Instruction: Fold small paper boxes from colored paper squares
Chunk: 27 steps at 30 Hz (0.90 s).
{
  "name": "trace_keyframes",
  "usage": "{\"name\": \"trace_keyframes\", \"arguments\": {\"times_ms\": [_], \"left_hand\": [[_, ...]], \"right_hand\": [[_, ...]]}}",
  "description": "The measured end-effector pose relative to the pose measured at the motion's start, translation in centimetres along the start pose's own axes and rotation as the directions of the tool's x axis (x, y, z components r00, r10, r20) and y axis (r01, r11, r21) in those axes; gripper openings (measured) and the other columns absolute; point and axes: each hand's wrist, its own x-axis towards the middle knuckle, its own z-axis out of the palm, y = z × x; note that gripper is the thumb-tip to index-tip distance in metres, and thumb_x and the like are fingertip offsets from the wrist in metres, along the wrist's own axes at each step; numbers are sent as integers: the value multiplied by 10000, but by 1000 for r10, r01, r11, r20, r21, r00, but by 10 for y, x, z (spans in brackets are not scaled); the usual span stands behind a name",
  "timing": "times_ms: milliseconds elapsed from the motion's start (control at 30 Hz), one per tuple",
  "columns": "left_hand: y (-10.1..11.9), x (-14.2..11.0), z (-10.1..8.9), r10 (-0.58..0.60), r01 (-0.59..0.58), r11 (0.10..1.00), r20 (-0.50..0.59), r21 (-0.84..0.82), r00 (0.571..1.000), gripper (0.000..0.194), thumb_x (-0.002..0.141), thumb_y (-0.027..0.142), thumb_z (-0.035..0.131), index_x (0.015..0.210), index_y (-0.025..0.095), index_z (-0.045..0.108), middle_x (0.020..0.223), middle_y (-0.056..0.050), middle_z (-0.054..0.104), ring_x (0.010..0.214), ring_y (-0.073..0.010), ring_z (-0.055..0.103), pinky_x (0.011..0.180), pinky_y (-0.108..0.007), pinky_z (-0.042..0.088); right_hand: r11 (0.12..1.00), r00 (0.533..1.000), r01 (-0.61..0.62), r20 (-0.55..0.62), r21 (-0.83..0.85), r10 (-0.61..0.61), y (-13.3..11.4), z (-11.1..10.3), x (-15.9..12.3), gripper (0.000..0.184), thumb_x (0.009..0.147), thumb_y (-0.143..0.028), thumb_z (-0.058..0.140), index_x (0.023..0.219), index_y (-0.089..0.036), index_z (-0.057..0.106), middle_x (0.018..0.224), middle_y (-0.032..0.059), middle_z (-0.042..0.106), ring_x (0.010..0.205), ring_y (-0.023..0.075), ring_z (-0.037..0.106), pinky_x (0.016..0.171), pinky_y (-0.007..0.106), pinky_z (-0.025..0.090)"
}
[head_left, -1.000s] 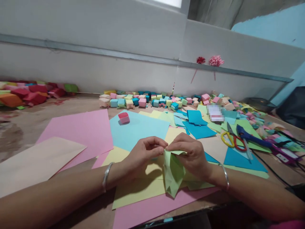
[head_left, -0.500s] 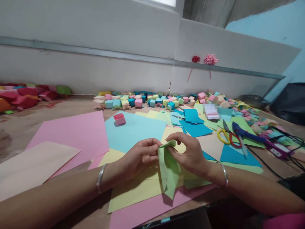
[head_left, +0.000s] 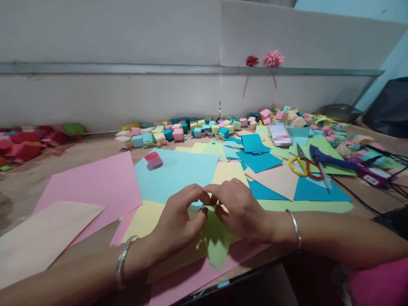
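A folded piece of light green paper point(head_left: 216, 240) hangs between my two hands, over the near edge of the table. My left hand point(head_left: 183, 214) pinches its upper edge, thumb toward me. From the other side my right hand point(head_left: 240, 208) grips the same edge, its fingertips meeting those of the left. The fingers cover the top of the paper. Below it lie a yellow sheet point(head_left: 178, 263) and a pink sheet point(head_left: 191, 282). Beyond my hands a small pink folded paper box point(head_left: 154, 160) rests on a light blue sheet point(head_left: 181, 172).
Scissors point(head_left: 298, 165) with yellow and red handles lie at the right, beside a blue glue gun point(head_left: 331, 158) and its cables. Many small paper cubes point(head_left: 178, 134) line the wall. Larger red paper pieces point(head_left: 24, 142) sit far left, behind a pink sheet point(head_left: 92, 191).
My hands have come together at the top of the green paper, and my right hand has turned over it with its back up. The view has tilted and shifted slightly.
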Motion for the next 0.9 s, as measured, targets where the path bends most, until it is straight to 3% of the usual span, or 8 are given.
{"name": "trace_keyframes", "arguments": {"times_ms": [67,133,267,367,467,700,900], "left_hand": [[-2,2,-1,19,-18,1000,-23,25,1000,248,687,-7,467,781,205,554,768,15,608,739,-139,568,684,-257,453],[-4,3,-2,62,-60,998,-70,29,996,237,727,-3,489,804,209,561,792,7,611,768,-146,579,705,-267,463],[-6,2,-6,194,-196,981,-133,1,972,210,789,29,540,869,223,548,882,-22,598,862,-172,582,750,-301,483],[-8,0,-7,237,-241,971,-160,-1,958,224,803,25,551,905,225,543,919,-37,594,893,-181,581,774,-321,489],[-13,0,-6,254,-259,966,-199,0,947,227,805,16,565,915,214,558,921,-45,599,887,-179,586,763,-314,493],[-18,3,-3,119,-137,989,-242,-58,963,133,834,78,581,883,203,575,874,-31,599,827,-165,588,730,-296,488],[-16,6,-4,18,-27,999,-200,-44,980,83,836,124,619,865,196,590,843,-14,609,782,-144,591,685,-263,478]], "right_hand": [[999,1000,13,19,30,-13,-3,-4,1,303,843,-146,531,1145,-171,522,928,64,673,808,201,572,715,348,388],[987,998,2,-55,159,6,-4,-9,4,361,807,-152,562,1164,-172,509,985,79,652,881,210,568,753,348,433],[924,955,-85,-234,372,182,4,-18,12,230,834,-74,427,993,-185,551,874,54,612,829,169,559,748,317,469],[910,944,-164,-206,380,256,15,-15,16,234,792,-28,405,863,-186,561,813,41,598,782,154,551,706,294,465],[905,966,-162,-125,394,227,21,-10,15,212,724,-19,475,818,-181,575,787,29,614,716,136,551,657,267,462],[928,990,-70,-87,365,109,18,-4,10,44,811,-143,602,837,-166,630,744,39,652,686,148,583,659,296,464],[959,990,13,-137,284,27,26,1,10,124,886,-115,521,889,-152,639,820,83,686,781,176,616,704,311,484]]}}
